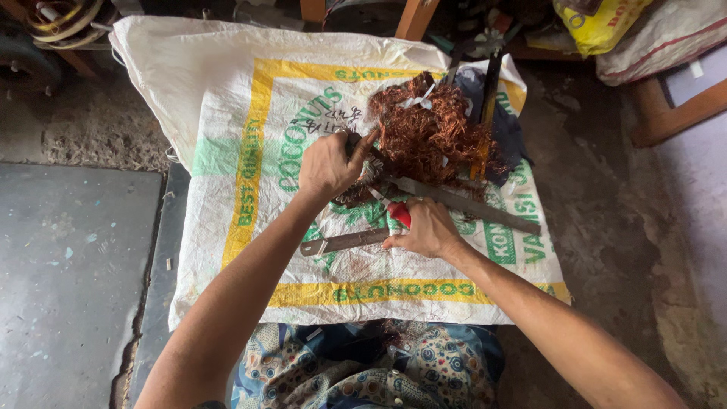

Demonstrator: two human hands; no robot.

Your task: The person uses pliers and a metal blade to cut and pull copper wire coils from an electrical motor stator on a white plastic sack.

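My left hand (330,163) is closed around a dark metal part next to a tangled heap of copper wire (432,130) on a white woven sack (227,91). My right hand (425,229) grips a red-handled tool (397,213) whose tip points up toward the left hand. A long flat metal blade (466,206) runs from the wire heap to the right. A second flat metal bar (342,242) lies on the sack just left of my right hand. What the left hand holds is mostly hidden by its fingers.
The sack covers a low surface over a dirty concrete floor (68,250). Patterned blue cloth (363,371) covers my lap at the front edge. A dark tool or rod (489,91) stands behind the wire. A yellow bag (598,23) and wooden frames sit at the far right.
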